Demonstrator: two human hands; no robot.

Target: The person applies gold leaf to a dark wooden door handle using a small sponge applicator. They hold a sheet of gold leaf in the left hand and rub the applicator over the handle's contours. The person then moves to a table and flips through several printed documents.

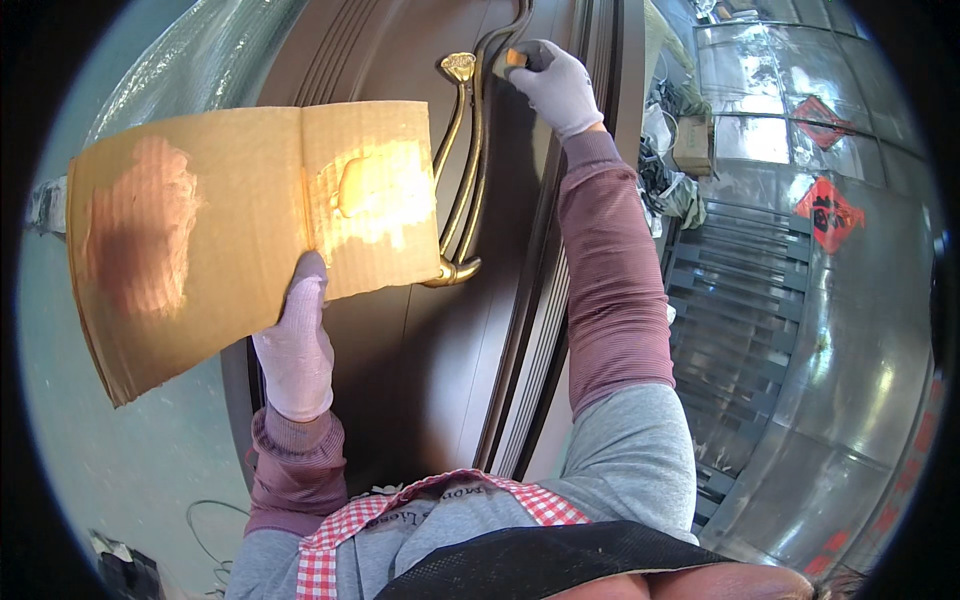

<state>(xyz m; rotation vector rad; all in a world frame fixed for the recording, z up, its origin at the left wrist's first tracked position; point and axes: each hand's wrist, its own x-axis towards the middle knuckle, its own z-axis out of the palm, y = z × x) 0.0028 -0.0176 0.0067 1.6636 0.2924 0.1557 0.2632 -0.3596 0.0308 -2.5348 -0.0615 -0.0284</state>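
Observation:
My left hand [298, 345], in a pale glove, grips the lower edge of a folded piece of cardboard [245, 220], thumb on its face. A coppery smear marks the cardboard's left part; a wet gold patch shines on its right part. My gloved right hand [558, 88] pinches a small gold-stained pad [515, 58] at the upper middle. That pad is beside a dark curved moulding [483, 75] on a brown panel [440, 370]. Gold-coloured curved bars [460, 200] run down the panel, with a flared end [458, 67] at the top. The cardboard hides part of the panel.
Clear plastic wrap [190, 60] lies at the upper left. To the right stand a dark slatted rack [740, 290], a cardboard box [692, 145] with bags around it, and shiny metal sheets [850, 350] with red diamond papers. A thin cable [205, 505] trails at the lower left.

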